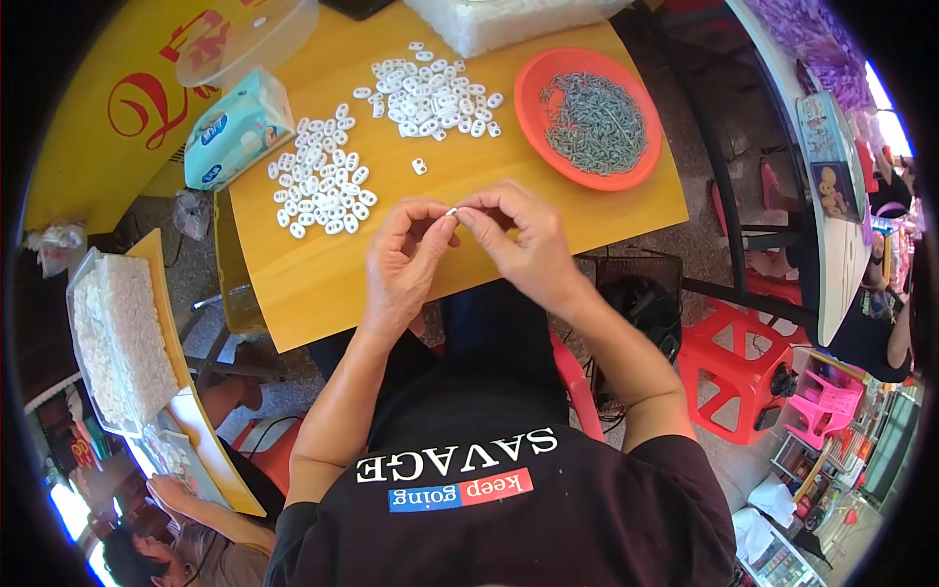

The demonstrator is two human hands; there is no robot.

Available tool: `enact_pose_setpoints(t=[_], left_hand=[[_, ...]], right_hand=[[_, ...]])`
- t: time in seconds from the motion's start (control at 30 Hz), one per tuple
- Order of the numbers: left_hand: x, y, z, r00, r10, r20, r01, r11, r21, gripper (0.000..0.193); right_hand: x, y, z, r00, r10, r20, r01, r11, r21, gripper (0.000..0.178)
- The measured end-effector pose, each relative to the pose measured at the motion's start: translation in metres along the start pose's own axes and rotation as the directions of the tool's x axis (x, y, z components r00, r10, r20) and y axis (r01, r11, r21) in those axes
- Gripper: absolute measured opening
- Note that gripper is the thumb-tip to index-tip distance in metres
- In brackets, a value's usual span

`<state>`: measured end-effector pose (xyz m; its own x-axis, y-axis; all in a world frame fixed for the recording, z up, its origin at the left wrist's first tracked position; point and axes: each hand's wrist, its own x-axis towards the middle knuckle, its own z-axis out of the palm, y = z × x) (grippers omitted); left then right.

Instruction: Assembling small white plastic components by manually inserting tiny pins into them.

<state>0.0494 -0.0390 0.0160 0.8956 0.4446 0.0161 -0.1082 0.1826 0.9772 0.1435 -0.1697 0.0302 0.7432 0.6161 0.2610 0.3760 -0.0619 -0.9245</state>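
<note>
Above the near edge of the wooden table, my left hand [403, 262] and my right hand [533, 240] meet fingertip to fingertip. Both pinch a small white plastic piece [452, 211], mostly covered by the fingers; whether a metal part is in it I cannot tell. Just beyond lies a single white oval piece with two holes [420, 166]. Two heaps of such pieces spread on the table, a left heap [323, 181] and a far heap [430, 98]. An orange-red bowl [528, 98] at the right holds many thin grey metal pieces resembling screws [597, 122].
A teal tissue pack [240, 132] stands at the table's left edge, near a clear plastic container [245, 39]. A clear bag of white pieces [518, 22] is at the far edge. Red stools [738, 367] stand to the right. Another person's arm [220, 514] rests at a side table, lower left.
</note>
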Motion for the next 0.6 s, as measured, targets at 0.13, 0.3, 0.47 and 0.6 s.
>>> enact_pose_setpoints(t=[0.13, 0.3, 0.47, 0.6], left_hand=[[-0.002, -0.007, -0.013, 0.998, -0.062, 0.002, 0.062, 0.998, 0.019, 0.010], [0.002, -0.007, -0.013, 0.997, -0.079, 0.009, 0.079, 0.997, 0.021, 0.010], [0.002, -0.007, -0.015, 0.997, -0.076, 0.026, 0.077, 0.997, -0.007, 0.010], [0.001, -0.008, -0.016, 0.996, -0.086, 0.021, 0.086, 0.996, -0.029, 0.010]], right_hand=[[0.042, 0.000, -0.051, 0.991, -0.125, -0.047, 0.101, 0.932, -0.347, 0.008], [0.086, 0.034, -0.103, 0.987, -0.150, 0.058, 0.143, 0.654, -0.743, 0.009], [0.102, 0.042, -0.104, 0.979, -0.082, 0.186, 0.202, 0.513, -0.834, 0.010], [0.106, 0.040, -0.097, 0.965, 0.003, 0.263, 0.238, 0.418, -0.877, 0.011]])
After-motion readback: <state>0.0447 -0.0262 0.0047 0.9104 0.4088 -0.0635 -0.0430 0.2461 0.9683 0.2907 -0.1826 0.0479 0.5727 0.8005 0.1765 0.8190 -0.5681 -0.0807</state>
